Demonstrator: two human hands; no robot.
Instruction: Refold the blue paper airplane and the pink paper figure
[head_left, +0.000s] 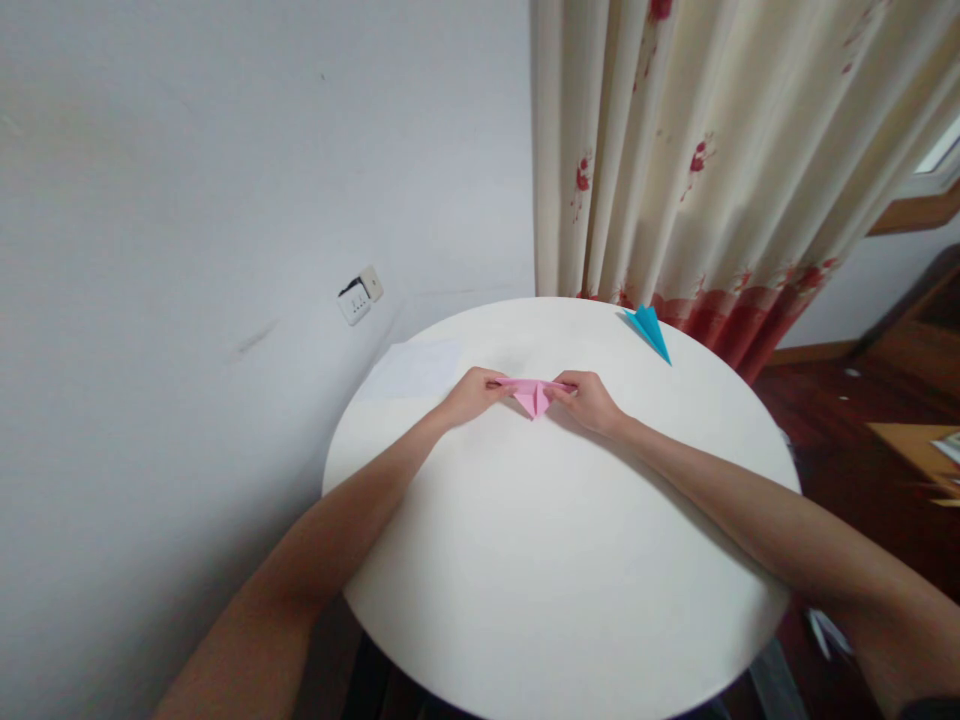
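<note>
- Wall, pale, lightly scuffed, filling the left side and background
- Curtain, cream with red flower sprays and a red lower band, hung in folds beyond the table's far right
- Table, round, white, smooth, close to the wall on its left
- Floor, dark reddish brown, in part view right of the table
- Forearms, pair, reaching across the table and hiding parts of its rim
- Surface of tan wood, bearing papers, cut off by the right border
- Sheet of white paper, flat at the table's far left, near the left hand
- Blue folded paper, narrow and pointed, lying near the table's far right edge
- Left hand, fingers pinched on the pink paper's left end
- Right hand, pinched likewise on its right end
- Pink paper, folded, centre pointing downward, between both hands over the table's far half; ends covered by fingers; contact with tabletop, cannot tell
- Wall socket, white, low on the wall
</note>
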